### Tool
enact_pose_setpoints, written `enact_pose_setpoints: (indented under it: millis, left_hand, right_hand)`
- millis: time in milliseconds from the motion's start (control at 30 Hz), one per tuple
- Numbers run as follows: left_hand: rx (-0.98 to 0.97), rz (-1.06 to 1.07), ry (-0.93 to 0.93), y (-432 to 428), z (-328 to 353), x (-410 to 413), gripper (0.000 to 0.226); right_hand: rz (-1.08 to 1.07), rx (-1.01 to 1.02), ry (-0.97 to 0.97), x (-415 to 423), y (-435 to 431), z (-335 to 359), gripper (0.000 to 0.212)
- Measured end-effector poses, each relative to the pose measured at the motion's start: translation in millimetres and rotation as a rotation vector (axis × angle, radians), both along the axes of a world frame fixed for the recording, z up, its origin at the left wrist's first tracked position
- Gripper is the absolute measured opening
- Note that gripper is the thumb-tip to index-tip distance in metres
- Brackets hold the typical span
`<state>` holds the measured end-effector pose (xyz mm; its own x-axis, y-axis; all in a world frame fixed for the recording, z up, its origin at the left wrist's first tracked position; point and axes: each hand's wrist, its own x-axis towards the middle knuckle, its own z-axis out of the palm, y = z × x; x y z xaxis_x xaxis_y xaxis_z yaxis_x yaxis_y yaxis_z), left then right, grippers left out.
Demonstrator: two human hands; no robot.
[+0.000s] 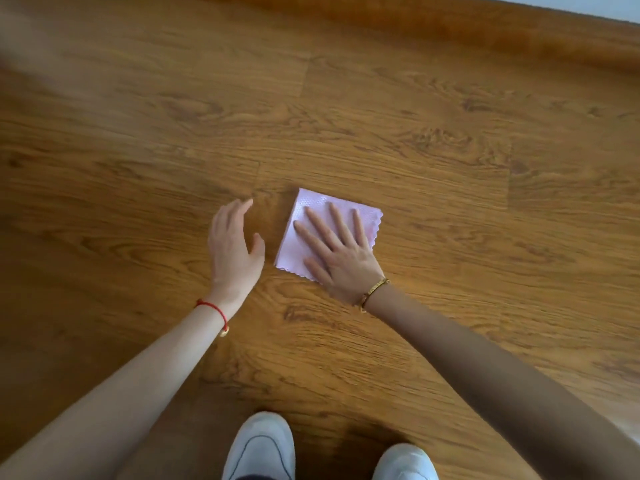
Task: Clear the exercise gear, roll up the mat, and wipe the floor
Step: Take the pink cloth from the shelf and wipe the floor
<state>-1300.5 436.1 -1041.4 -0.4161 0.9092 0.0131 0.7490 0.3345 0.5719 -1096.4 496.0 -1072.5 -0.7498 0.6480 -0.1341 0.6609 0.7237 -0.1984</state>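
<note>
A folded pale pink cloth (pixel 311 206) with scalloped edges lies flat on the wooden floor (pixel 433 150). My right hand (pixel 337 252) rests palm down on it with fingers spread, pressing it to the boards. My left hand (pixel 235 247) hovers just left of the cloth, fingers apart and holding nothing, a small gap between it and the cloth's edge. No mat or exercise gear is in view.
My two white shoes (pixel 259 448) (pixel 403 462) stand at the bottom edge. A wooden skirting (pixel 450 26) runs along the far side, with a pale wall strip (pixel 588 3) at the top right. Bare plank floor surrounds the cloth.
</note>
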Motion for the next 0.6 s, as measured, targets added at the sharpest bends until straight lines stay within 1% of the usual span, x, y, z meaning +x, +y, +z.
enact_pose_setpoints:
  millis: [100, 200, 367, 500, 600]
  left_hand:
    - [0.004, 0.030, -0.010, -17.1, 3.3, -20.8, 0.053]
    - [0.003, 0.040, 0.018, -36.4, 3.0, -41.8, 0.054]
    - [-0.066, 0.079, 0.057, -65.6, -2.0, -70.1, 0.059]
    - [-0.207, 0.108, 0.057, -77.0, -5.1, -75.9, 0.061]
    - [-0.300, 0.135, 0.063, -75.9, -4.0, -69.8, 0.062]
  right_hand:
    - [-0.007, -0.013, -0.016, -31.4, 31.5, 1.4, 0.060]
    - [-0.015, -0.040, -0.033, -65.6, 63.1, 3.1, 0.061]
    - [-0.050, -0.051, -0.061, -121.7, 105.3, 5.6, 0.060]
    - [-0.097, -0.069, -0.074, -158.2, 110.0, 9.0, 0.061]
    - [-0.085, -0.065, -0.067, -164.7, 100.8, 8.4, 0.061]
